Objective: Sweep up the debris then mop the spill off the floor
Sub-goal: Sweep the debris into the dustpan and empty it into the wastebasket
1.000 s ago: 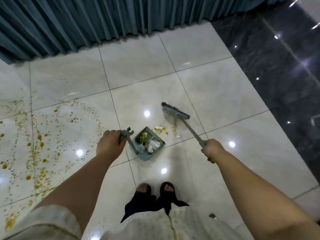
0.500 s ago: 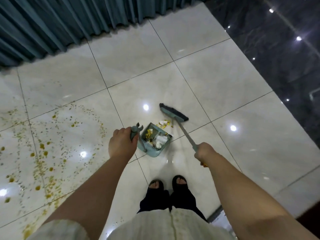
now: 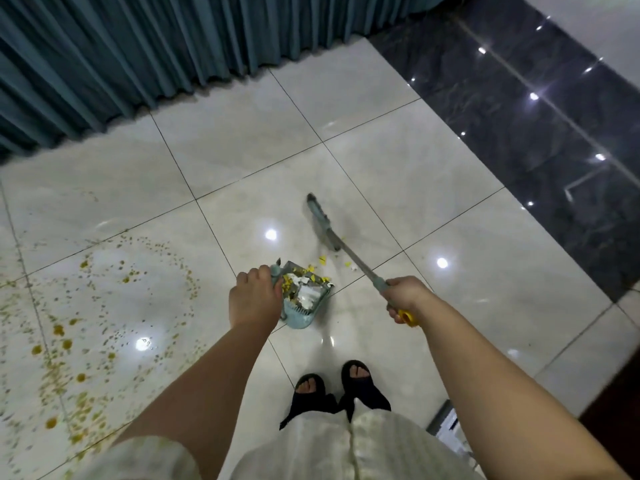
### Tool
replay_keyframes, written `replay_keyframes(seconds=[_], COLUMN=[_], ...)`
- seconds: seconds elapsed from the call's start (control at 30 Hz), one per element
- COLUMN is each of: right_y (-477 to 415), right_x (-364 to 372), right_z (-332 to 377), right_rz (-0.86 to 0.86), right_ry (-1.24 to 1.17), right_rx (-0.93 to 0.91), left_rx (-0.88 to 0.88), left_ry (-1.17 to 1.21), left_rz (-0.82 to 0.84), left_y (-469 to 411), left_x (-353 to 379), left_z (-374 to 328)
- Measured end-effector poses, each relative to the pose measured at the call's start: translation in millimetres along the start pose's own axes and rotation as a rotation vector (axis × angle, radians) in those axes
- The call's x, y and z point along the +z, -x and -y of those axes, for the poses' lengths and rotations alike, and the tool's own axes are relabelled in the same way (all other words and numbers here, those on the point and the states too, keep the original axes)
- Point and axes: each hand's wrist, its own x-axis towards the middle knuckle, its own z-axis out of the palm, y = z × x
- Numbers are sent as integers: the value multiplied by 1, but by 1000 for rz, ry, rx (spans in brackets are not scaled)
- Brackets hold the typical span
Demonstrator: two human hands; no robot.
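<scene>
Left hand (image 3: 254, 297) wrapped tight round the dustpan (image 3: 304, 299) handle, pan mouth tipped toward the broom (image 3: 322, 225), already holding a heap of yellow and white bits. Right hand (image 3: 405, 297) clenched on the broom shaft, just above its yellow end cap. The broom head sits on the floor (image 3: 398, 174) beyond the pan, angled, slightly blurred, so it looks to be mid-stroke. A few scraps (image 3: 323, 260) lie loose between broom head and pan lip, a couple more beside the shaft. That's the debris left to catch, by my reading. Off to the left, well apart, the spill (image 3: 86, 334) spreads in amber drops and spatter across two tiles; no mop in view, so that part looks unstarted.

How to finish this well: press the pan's front lip flat against the tile so nothing slips under. Draw the broom in short, low pulls straight toward the mouth, not sideways, or those light flakes will skitter. Go gently, the pan is full and a hard flick could bounce bits back out. Keep the bristles clear of the wet patch
</scene>
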Motion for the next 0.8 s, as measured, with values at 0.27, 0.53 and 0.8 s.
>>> replay_keyframes(seconds=[0.27, 0.53, 0.8], right_y=[-52, 15, -15], right_x=[38, 9, 6], right_z=[-6, -40, -11], right_rz=[55, 234, 101], right_ry=[-437, -588, -589], right_rx=[194, 286, 130], left_rx=[6, 11, 37], left_ry=[-13, 27, -15], left_rz=[-89, -91, -212], left_y=[3, 3, 3], left_x=[12, 10, 14], left_z=[1, 3, 4])
